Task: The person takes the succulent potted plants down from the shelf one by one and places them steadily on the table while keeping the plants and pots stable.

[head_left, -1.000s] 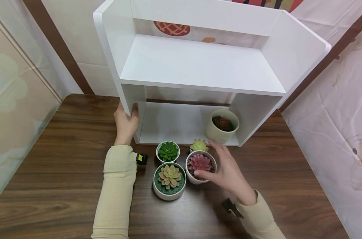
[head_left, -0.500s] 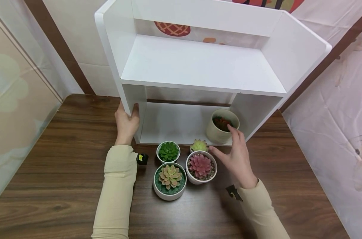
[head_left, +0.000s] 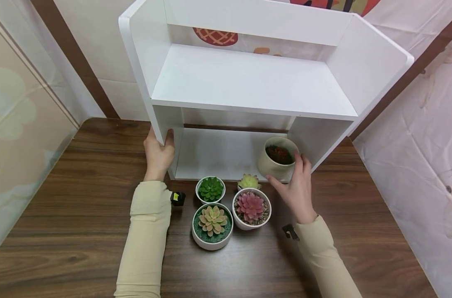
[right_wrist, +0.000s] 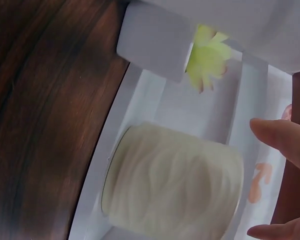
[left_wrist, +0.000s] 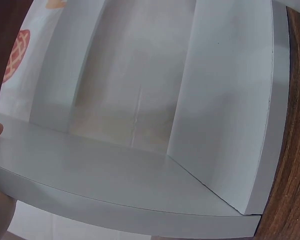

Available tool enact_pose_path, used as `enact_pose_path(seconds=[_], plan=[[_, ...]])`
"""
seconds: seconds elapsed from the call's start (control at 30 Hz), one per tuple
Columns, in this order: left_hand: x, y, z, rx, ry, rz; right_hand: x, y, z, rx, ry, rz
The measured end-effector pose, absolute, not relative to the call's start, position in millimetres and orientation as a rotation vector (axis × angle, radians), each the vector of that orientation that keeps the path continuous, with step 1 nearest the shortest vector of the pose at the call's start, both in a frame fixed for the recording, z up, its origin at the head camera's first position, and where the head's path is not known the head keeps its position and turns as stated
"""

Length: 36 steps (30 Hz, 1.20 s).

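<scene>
My left hand grips the front edge of the left side panel of a white two-tier shelf, its thumb on the inner face. In the left wrist view, a thumb tip shows on the panel. On the lower tier, at the right end, stands a cream ribbed pot with a dark reddish succulent inside. My right hand is right at this pot, thumb toward its front and fingers along its right side. The right wrist view shows the fingers spread, with a gap between them and the pot.
In front of the shelf, several potted succulents stand close together on the wooden table: a green one, a yellow-green one, a pink one and a peach-green one. Printed cloth hangs around the table.
My right hand has moved from over the pink succulent, right and forward, to the front right of the cream pot. The left hand keeps its grip on the panel; the pots stay put.
</scene>
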State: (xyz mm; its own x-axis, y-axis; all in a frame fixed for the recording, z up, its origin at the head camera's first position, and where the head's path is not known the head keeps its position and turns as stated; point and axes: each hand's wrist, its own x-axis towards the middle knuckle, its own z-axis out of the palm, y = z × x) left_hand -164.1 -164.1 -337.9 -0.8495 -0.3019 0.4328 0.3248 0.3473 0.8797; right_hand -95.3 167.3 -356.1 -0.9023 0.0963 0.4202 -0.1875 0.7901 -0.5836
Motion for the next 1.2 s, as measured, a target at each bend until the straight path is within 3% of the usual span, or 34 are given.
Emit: enact_pose_path(seconds=[1.2], plan=[[-163.3, -162.0, -338.8, -0.039, -2.094, -1.544, -131.5, 170.0, -375.3, -0.172, -2.610, 1.058]])
